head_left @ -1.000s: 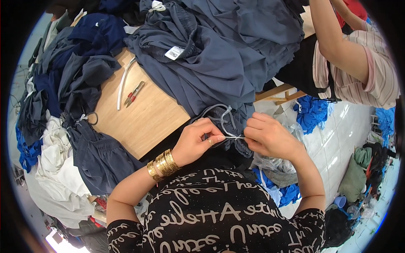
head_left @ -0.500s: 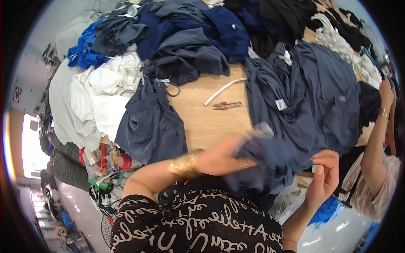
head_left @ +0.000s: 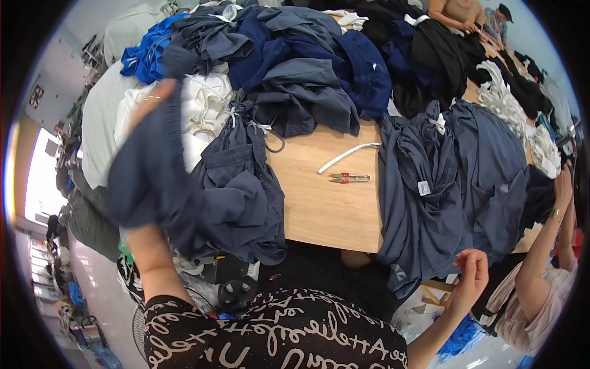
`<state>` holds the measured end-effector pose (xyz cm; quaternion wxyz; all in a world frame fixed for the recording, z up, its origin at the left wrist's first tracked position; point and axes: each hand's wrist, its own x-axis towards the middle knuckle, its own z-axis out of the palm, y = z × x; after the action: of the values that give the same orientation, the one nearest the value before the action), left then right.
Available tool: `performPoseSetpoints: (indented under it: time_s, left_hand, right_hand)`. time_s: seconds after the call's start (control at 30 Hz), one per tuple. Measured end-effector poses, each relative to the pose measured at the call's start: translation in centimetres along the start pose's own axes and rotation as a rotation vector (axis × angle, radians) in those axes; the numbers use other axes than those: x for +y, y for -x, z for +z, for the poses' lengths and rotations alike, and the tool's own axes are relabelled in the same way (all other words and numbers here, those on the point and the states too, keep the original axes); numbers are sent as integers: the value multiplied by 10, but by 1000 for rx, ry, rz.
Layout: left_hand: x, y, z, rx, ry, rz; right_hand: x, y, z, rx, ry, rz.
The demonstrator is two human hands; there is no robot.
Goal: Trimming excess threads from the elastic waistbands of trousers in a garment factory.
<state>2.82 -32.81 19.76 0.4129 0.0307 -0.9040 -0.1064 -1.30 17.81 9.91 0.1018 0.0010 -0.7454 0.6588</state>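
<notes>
At the left, my left hand (head_left: 149, 103) is closed on a dark blue-grey garment (head_left: 147, 166), held up and smeared by motion. It hangs over my forearm and in front of the white clothes; its kind is hard to make out. Beside it, blue-grey drawstring shorts (head_left: 243, 178) lie over the table's front edge. At the lower right, my right hand (head_left: 472, 277) is raised in front of the table, fingers loosely curled and nothing in them. Closest to it is a blue-grey drawstring garment (head_left: 418, 190) with a white label, draped over the edge.
On the wooden tabletop (head_left: 332, 215) lie small thread snips (head_left: 349, 178) and a white cord (head_left: 347, 157). Navy and grey clothes (head_left: 307, 80) are heaped behind, black ones (head_left: 424, 74) farther right. A co-worker's arm (head_left: 547, 237) is at the right; other people are at the far end.
My left hand has carried the dark blue-grey garment from the front middle to the far left and raised it. My right hand has hardly moved. The view has shifted slightly.
</notes>
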Motion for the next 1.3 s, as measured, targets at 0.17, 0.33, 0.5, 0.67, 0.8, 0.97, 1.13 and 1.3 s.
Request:
performPoseSetpoints:
  time_s: [0.17, 0.33, 0.5, 0.67, 0.8, 0.97, 1.13, 1.3]
  left_hand:
    - [-188, 93, 172, -395, 76, -602]
    - [-162, 97, 199, -331, 164, -525]
    - [-150, 92, 203, -288, 225, -542]
    - [-130, 94, 201, -195, 231, -614]
    - [-127, 93, 198, -180, 201, -608]
    - [-121, 86, 195, -209, 299, -662]
    - [-132, 86, 170, -206, 228, -555]
    - [-101, 77, 135, -178, -2, -322]
  right_hand:
    - [-13, 1, 25, -189, 128, -49]
    - [-15, 3, 31, -226, 264, -36]
    - [-13, 3, 45, -263, 474, -104]
    - [-7, -2, 76, -445, 578, -170]
    - [8, -14, 117, -649, 601, -318]
    - [64, -35, 189, -764, 727, -566]
    - [124, -49, 224, -634, 1027, -819]
    - [123, -55, 221, -632, 1006, -926]
